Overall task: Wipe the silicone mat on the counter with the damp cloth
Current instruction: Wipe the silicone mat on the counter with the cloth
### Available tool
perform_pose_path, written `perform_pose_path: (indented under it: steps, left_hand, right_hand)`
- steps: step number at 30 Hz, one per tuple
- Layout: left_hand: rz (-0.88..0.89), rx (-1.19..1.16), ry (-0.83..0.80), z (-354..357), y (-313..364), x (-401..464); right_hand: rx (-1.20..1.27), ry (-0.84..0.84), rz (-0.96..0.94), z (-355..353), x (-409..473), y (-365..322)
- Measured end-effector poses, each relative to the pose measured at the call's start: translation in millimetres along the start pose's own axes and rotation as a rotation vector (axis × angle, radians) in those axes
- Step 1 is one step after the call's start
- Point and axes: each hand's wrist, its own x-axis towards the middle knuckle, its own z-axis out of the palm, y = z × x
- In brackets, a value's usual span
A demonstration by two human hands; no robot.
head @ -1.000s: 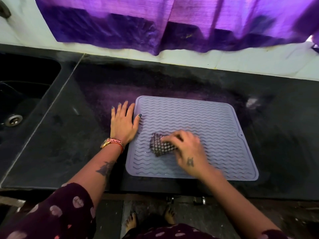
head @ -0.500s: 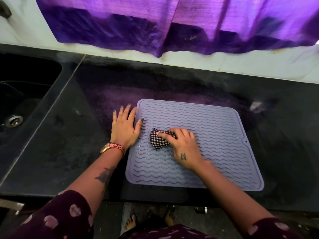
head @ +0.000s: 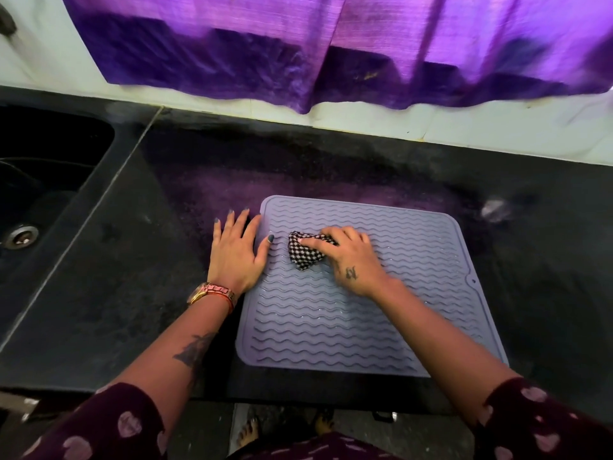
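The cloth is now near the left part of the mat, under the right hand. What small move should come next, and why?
Probably drag the checkered cloth toward the right, along the wavy ridges. The right hand holds it bunched in the upper left area of the silicone mat, so most of the mat lies beyond it. The left hand lies flat at the mat's left edge, thumb on it, likely steadying it.
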Motion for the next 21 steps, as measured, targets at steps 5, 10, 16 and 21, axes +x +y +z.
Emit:
perform_pose_path:
  steps: [5,10,16,21]
  left_hand:
    - [-0.001,0.0,-0.001,0.5,-1.8,0.5]
    - [-0.008,-0.009,0.008,-0.3,-0.5,0.8]
    - [-0.006,-0.01,-0.001,-1.1,-0.3,0.8]
    - [-0.009,-0.008,0.0,-0.9,-0.1,0.7]
  right_hand:
    - [0.005,0.025,0.058,-11.4,33.7,12.3]
    - [-0.077,-0.007,0.098,11.7,32.1,13.4]
    - [0.043,-0.023,0.097,-12.8,61.9,30.6]
    - [-0.076,-0.035,0.216,5.8,61.8,25.5]
